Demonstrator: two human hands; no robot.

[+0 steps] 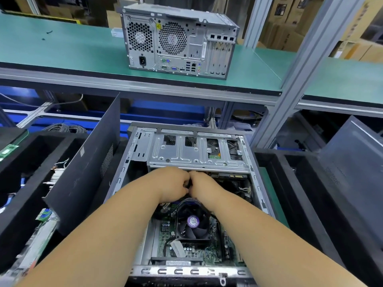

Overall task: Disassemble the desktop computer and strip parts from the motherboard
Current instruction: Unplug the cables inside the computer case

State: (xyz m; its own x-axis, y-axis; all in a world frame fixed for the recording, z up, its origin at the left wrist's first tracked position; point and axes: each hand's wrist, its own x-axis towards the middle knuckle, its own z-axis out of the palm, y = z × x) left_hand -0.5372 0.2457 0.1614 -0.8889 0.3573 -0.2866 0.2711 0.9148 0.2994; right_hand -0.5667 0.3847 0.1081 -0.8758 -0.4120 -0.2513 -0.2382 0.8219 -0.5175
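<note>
Just past the black round cooler fan (192, 221), the left hand (173, 186) and right hand (204, 186) pinch something dark together, probably a cable plug, inside the open grey metal computer case (257, 183) lying below the green shelf (62, 52).

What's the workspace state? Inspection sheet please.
Surface: green mat shows beside the case.
Job's things: open computer case lies flat; CPU fan on motherboard; drive cage in place.
Clutter: side panel leans at left; circuit boards in left bin.
Hands: left hand and right hand meet, fingers curled, under the cage edge.
Cables: grey coil behind.
Surroundings: second computer tower on upper shelf.
</note>
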